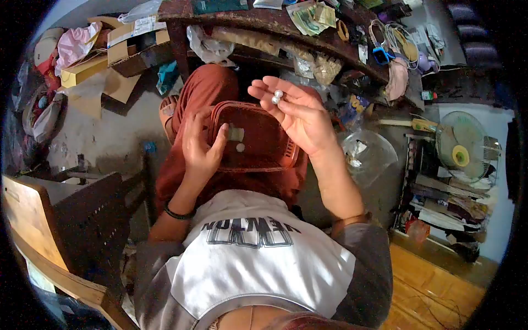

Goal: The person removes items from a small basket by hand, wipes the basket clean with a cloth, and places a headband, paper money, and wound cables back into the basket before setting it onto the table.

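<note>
A red plastic basket [253,160] rests on the lap, with a pale square piece [236,134] and a small white round piece [240,147] inside it. Over its right side, my right hand [305,118] is turned palm up. Thumb and fingers there close on two small shiny white balls [277,97], like beads. At the basket's left end is my left hand [199,144], its fingers stretched out and its thumb apart near the rim. Whether that hand presses on the basket is hard to tell.
A dark wooden table [253,21] with banknotes [312,19] and cables stands in front. Cardboard boxes [137,47] lie at far left, a wooden chair [77,231] nearer. On the right are a clear plastic bag [379,157], a fan [462,147] and a loaded rack [440,203].
</note>
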The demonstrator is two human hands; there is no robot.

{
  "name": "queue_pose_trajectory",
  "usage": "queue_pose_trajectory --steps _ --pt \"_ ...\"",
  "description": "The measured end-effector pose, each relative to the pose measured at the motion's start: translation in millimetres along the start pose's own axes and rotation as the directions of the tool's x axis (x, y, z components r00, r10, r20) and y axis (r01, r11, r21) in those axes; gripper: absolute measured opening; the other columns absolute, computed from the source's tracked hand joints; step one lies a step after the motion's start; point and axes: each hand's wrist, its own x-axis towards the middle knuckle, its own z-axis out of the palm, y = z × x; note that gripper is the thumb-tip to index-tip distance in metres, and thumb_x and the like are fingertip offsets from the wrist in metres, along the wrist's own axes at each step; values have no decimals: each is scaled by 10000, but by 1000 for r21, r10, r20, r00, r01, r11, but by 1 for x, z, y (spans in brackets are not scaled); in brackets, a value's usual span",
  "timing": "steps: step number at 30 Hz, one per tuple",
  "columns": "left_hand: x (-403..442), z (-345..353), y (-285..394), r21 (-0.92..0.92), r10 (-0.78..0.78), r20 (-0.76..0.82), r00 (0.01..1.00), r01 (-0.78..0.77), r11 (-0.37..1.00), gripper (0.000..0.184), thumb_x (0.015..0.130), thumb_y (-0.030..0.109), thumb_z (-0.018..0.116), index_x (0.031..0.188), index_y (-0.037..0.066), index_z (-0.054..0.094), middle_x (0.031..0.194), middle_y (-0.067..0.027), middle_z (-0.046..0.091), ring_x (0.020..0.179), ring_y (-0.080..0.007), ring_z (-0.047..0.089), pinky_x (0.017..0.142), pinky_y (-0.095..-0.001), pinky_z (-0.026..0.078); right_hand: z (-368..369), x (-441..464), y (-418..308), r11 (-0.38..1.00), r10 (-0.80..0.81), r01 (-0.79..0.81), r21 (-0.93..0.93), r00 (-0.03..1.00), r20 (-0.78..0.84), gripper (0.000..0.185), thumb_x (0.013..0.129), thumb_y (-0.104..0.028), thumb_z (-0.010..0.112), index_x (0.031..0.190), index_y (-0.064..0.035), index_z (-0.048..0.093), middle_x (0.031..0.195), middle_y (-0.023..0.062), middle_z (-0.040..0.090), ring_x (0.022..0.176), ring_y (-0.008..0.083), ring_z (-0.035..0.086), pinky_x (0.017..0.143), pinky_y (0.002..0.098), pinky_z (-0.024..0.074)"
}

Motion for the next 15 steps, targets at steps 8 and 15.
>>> queue_pose_trajectory --steps 8,15 --pt "1 1 8 3 70 -37 997 -70 998 374 763 62 688 1096 -20 538 1035 -167 568 953 -341 555 858 -394 435 -1 -19 9 992 -78 81 -97 996 37 395 900 14 483 1294 25 454 1307 191 518 1250 306 488 1023 377 415" --pt "6 -3 19 128 172 -81 982 -160 979 398 759 60 688 1120 -6 533 1068 -167 568 991 -357 544 875 -416 428 -5 -27 13 985 -108 116 -129 992 63 412 870 65 474 1280 30 466 1323 209 497 1259 323 477 1008 353 425"
